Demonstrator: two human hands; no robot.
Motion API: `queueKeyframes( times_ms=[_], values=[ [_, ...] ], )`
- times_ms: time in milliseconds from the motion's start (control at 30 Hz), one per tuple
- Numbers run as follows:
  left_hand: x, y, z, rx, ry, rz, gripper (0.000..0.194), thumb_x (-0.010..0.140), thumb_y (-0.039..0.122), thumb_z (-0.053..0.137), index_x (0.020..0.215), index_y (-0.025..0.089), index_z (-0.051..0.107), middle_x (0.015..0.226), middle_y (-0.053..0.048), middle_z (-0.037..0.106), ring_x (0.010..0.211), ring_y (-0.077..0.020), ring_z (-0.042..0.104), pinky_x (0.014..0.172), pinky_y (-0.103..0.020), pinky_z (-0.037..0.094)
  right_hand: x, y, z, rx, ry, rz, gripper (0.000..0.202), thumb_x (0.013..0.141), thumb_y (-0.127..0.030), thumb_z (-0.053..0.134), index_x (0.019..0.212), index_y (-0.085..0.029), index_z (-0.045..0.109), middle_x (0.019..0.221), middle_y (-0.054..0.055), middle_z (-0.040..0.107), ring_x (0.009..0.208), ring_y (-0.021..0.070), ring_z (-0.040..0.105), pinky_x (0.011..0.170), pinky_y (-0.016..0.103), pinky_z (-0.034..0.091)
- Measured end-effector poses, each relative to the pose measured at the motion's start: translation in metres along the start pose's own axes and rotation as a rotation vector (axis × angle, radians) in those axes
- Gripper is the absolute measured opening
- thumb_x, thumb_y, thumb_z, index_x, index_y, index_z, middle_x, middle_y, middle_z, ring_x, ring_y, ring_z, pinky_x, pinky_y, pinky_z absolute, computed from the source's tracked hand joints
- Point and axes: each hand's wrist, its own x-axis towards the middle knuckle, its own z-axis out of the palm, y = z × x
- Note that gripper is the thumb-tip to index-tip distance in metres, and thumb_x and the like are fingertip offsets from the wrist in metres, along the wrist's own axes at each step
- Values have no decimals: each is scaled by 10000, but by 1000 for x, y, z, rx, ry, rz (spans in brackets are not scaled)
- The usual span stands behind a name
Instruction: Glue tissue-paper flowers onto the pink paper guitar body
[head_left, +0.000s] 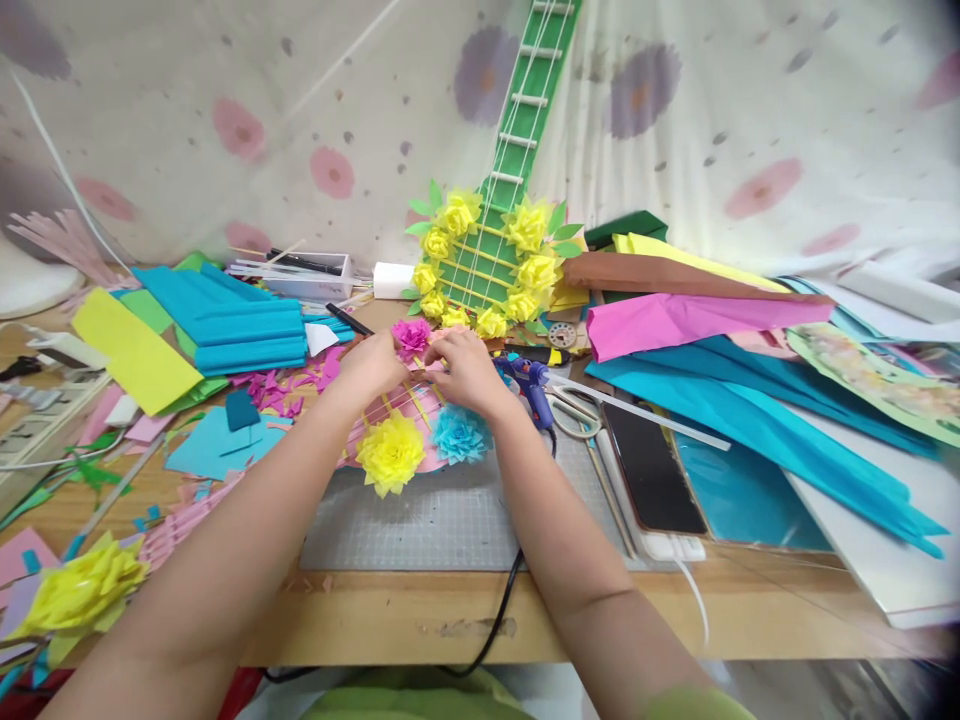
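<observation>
A pink paper guitar-shaped body (411, 405) with thin sticks and strings lies on the grey cutting mat (390, 520). It carries a yellow paper flower (390, 453), a blue paper flower (459, 433) and a magenta paper flower (411, 338). My left hand (375, 362) is over its upper left, fingers bent in beside the magenta flower. My right hand (466, 368) comes in from the other side, fingers curled down close to the left fingertips. What lies between the fingers of either hand is too small or hidden to make out.
A green paper guitar (480, 250) with yellow flowers leans at the back. A purple glue gun (529, 385), scissors (574, 412) and a phone (651, 465) lie to the right. Crepe paper (712, 320) is piled beyond. Blue paper (225, 320) and scraps lie left; a black cable (504, 600) crosses the front edge.
</observation>
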Motion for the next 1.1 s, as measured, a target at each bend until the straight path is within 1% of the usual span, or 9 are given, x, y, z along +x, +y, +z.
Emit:
queueKeyframes(
  times_ms=[133, 267, 400, 500, 567, 733, 867, 967, 1100],
  values=[
    [-6, 0, -5, 233, -64, -46, 395, 480, 398, 777, 772, 236, 566, 692, -27, 663, 765, -268, 653, 592, -291, 407, 1, -4, 9, -61, -35, 41, 114, 772, -302, 663, 816, -197, 652, 980, 89, 595, 1031, 268, 457, 922, 412, 331],
    [-7, -5, -7, 246, -106, -27, 418, 503, 359, 755, 854, 231, 566, 709, -11, 666, 748, -240, 655, 575, -273, 394, 1, -5, 7, -67, -47, 57, 80, 773, -271, 661, 790, -195, 643, 970, 86, 595, 1028, 262, 459, 914, 404, 334],
    [-5, -11, -8, 232, -106, -36, 455, 528, 390, 746, 902, 207, 563, 782, -55, 680, 793, -262, 651, 606, -292, 410, -1, -6, 6, -71, -41, 45, 91, 783, -259, 639, 853, -201, 647, 997, 89, 600, 1041, 268, 460, 917, 411, 330],
    [-5, -13, -10, 227, -98, -46, 469, 536, 414, 747, 912, 205, 560, 824, -73, 686, 818, -274, 648, 632, -306, 423, -1, -7, 8, -67, -38, 8, 139, 780, -234, 629, 916, -220, 654, 1025, 85, 599, 1065, 269, 455, 929, 420, 322],
    [-6, -13, -12, 232, -79, -48, 418, 562, 407, 731, 891, 216, 557, 837, -72, 688, 820, -272, 648, 639, -310, 426, -1, -7, 10, -68, -53, -4, 139, 780, -223, 623, 914, -224, 662, 1024, 82, 600, 1068, 265, 458, 932, 418, 323],
    [-9, -10, -18, 263, 20, -62, 272, 616, 276, 668, 841, 224, 525, 848, -68, 692, 785, -246, 646, 636, -307, 421, -2, -6, 10, -58, -70, 12, 93, 784, -238, 626, 863, -204, 663, 1005, 86, 612, 1063, 262, 470, 940, 414, 330],
    [-11, -13, -18, 93, -19, -47, 299, 596, 266, 672, 842, 217, 508, 796, -32, 690, 749, -212, 649, 629, -286, 432, -3, -7, 3, 4, 8, 23, 142, 790, -254, 626, 921, -203, 645, 1046, 83, 622, 1077, 258, 473, 954, 408, 329],
    [-12, -17, -15, -61, -9, -26, 305, 595, 261, 669, 849, 213, 506, 766, -12, 688, 737, -201, 657, 630, -279, 445, -3, -8, 0, 147, 70, 21, 163, 813, -283, 605, 953, -201, 622, 1024, 58, 643, 1025, 218, 516, 922, 363, 362],
    [-15, -17, -10, -258, -58, -38, 336, 588, 215, 679, 865, 214, 489, 712, 8, 684, 724, -193, 671, 640, -274, 469, -2, -6, 3, 323, 27, 68, 179, 812, -265, 593, 976, -193, 600, 916, 27, 661, 885, 168, 568, 811, 305, 415]
  ],
)
